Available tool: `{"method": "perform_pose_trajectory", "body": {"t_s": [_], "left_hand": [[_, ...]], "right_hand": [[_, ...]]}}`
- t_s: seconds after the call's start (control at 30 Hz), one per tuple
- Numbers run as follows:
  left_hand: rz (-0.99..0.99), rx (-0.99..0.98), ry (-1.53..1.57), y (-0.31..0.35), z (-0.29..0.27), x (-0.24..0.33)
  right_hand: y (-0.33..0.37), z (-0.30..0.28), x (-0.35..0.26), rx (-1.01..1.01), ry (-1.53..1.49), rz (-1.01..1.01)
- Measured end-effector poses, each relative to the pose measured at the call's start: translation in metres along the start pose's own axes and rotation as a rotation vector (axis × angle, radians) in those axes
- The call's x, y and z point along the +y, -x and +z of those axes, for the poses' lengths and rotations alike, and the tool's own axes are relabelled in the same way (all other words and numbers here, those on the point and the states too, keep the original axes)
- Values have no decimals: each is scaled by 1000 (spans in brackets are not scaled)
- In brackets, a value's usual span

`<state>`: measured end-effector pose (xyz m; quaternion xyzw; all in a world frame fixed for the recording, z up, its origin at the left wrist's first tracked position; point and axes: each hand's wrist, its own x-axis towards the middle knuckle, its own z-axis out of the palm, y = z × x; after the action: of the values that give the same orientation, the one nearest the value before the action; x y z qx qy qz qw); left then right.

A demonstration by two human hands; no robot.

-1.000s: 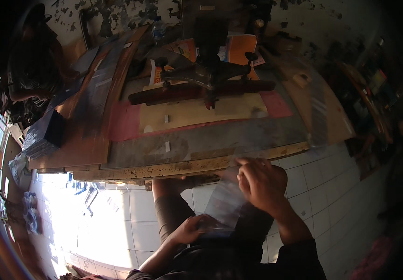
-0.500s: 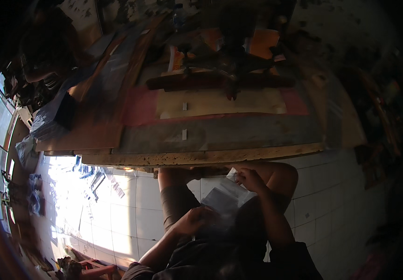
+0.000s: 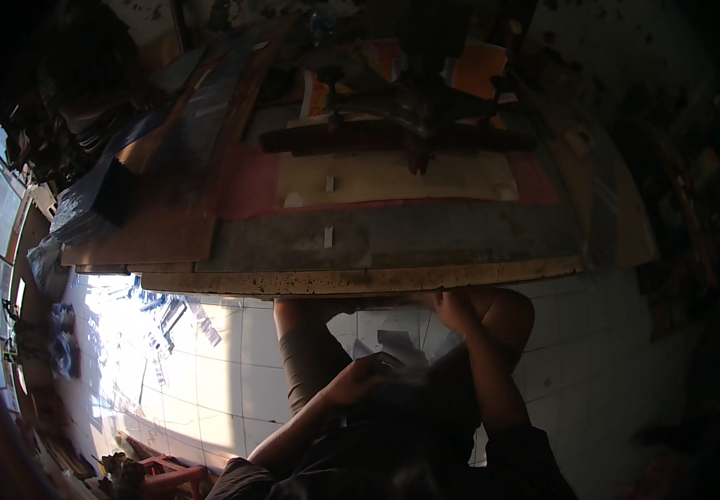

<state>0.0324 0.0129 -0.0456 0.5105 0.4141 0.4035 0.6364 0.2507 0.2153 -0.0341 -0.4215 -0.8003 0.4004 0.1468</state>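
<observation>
Clear plastic sleeves or bags [image 3: 410,360] lie in a loose pile on my lap, their upper ends spread apart. My left hand [image 3: 364,377] is closed at the left side of the pile, its fingertips on one of the sleeves. My right hand [image 3: 453,312] is up by my knee, just below the front edge of the worktable [image 3: 360,280]. Its fingertips are in shadow by that edge, so whether they hold anything is hidden. On the tabletop in front of me, a dark metal press-like frame [image 3: 397,140] spans a pale yellow sheet [image 3: 402,179] edged with red.
A stack of plastic-wrapped sheets [image 3: 85,204] stands at the table's left. Scraps [image 3: 172,321] litter the sunlit tiles at left. A red stool [image 3: 172,477] is at lower left. Another person [image 3: 93,92] sits in the dark at far left.
My right hand has moved up toward the table edge, away from the plastic sleeve it gripped. My left hand has shifted slightly up, and the sleeves on my lap have changed position.
</observation>
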Motion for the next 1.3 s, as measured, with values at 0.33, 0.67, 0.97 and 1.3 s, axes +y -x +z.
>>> {"method": "perform_pose_trajectory", "body": {"t_s": [0.33, 0.67, 0.97, 1.3], "left_hand": [[-1, 60, 11, -14, 10, 19], [-35, 122, -126, -10, 8, 33], [-4, 338, 276, -30, -3, 5], [-45, 491, 253, -58, -43, -30]], "right_hand": [[29, -7, -31, -483, -322, -60], [76, -39, -82, -396, -292, -89], [129, -86, -176, -480, -91, -543], [149, -87, -195, -612, -389, -889]]}}
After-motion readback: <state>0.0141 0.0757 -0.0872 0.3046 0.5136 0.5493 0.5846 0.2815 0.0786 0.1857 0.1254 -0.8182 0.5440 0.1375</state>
